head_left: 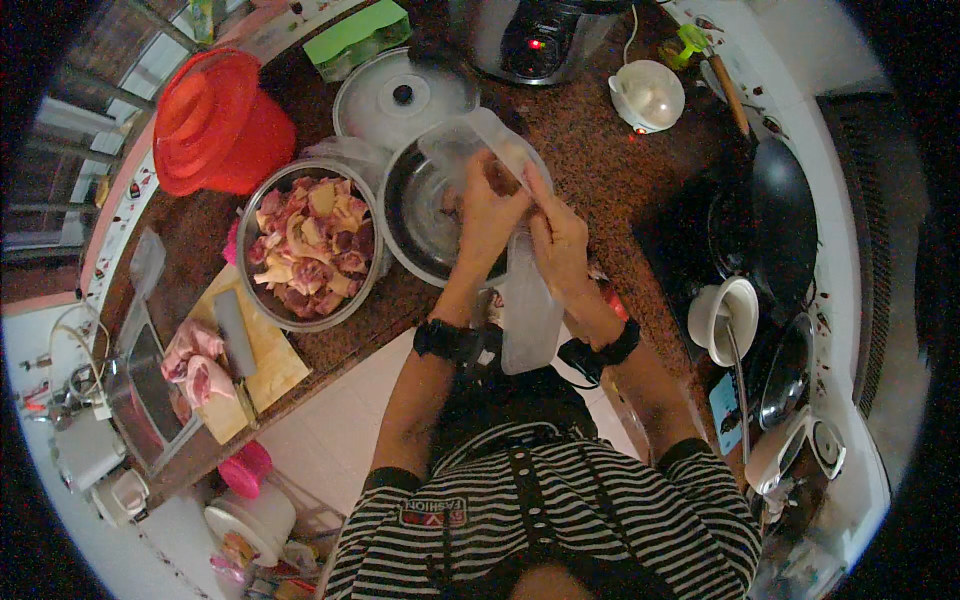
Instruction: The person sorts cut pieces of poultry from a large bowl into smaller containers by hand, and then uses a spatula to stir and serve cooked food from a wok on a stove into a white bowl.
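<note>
Over a metal bowl (409,236), my two hands are close together at a translucent plastic container (465,139). My right hand (559,236) grips the container's near rim. Bent fingers of my left hand (487,214) are against its inner side, with the thumb at the rim; the fingertips are partly hidden. Below my right hand hangs a long translucent plastic lid or tray (531,322). Left of the bowl stands a metal basin (247,296) heaped with cut raw meat pieces (311,240), probably poultry.
A cleaver (234,330) and raw meat (196,367) lie on a cutting board (274,352) near the sink (142,409). Behind are a red bucket (225,127), a pot lid (390,112), an electric cooker (540,45) and an egg cooker (649,97). Rightward are a wok (780,202) and white pot (705,319).
</note>
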The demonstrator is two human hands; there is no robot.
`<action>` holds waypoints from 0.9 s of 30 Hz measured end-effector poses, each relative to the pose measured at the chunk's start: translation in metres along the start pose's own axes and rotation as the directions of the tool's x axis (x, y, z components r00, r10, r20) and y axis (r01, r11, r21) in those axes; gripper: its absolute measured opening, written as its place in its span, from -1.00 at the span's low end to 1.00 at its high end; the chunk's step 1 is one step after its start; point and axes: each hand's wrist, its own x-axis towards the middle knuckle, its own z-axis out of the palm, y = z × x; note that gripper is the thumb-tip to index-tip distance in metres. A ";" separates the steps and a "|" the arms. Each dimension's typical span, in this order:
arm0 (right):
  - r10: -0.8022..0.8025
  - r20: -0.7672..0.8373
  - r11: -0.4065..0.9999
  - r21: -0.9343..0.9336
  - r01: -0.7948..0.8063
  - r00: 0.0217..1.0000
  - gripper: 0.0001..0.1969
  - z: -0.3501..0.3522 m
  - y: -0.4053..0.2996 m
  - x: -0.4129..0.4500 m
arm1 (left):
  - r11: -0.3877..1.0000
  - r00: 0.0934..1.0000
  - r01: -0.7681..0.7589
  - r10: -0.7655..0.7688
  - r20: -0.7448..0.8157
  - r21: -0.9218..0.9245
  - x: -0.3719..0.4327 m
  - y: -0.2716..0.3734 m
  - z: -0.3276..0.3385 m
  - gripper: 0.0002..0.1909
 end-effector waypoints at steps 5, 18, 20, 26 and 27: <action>0.013 -0.107 0.999 0.033 -0.009 0.994 -0.42 -0.004 0.001 0.003 | 0.973 0.973 0.228 -0.227 0.028 -0.038 -0.002 0.004 0.004 -0.37; 0.328 -0.271 0.944 0.102 -0.312 0.905 -0.49 -0.048 0.019 -0.001 | 0.936 0.976 0.216 -0.204 -0.072 0.277 -0.033 -0.011 -0.072 -0.32; 0.329 -0.283 0.944 0.108 -0.311 0.901 -0.49 -0.056 0.028 -0.003 | 0.910 0.987 0.156 -0.133 -0.085 0.383 -0.032 -0.023 -0.084 -0.45; 0.388 0.041 0.888 0.251 -0.386 0.921 -0.53 -0.048 0.015 -0.015 | 0.878 0.913 0.403 -0.367 0.177 -0.259 -0.032 0.014 -0.035 -0.55; 0.384 0.038 0.890 0.250 -0.381 0.923 -0.53 -0.045 0.013 -0.017 | 0.792 0.887 0.461 -0.393 0.244 -0.400 -0.034 0.017 -0.027 -0.54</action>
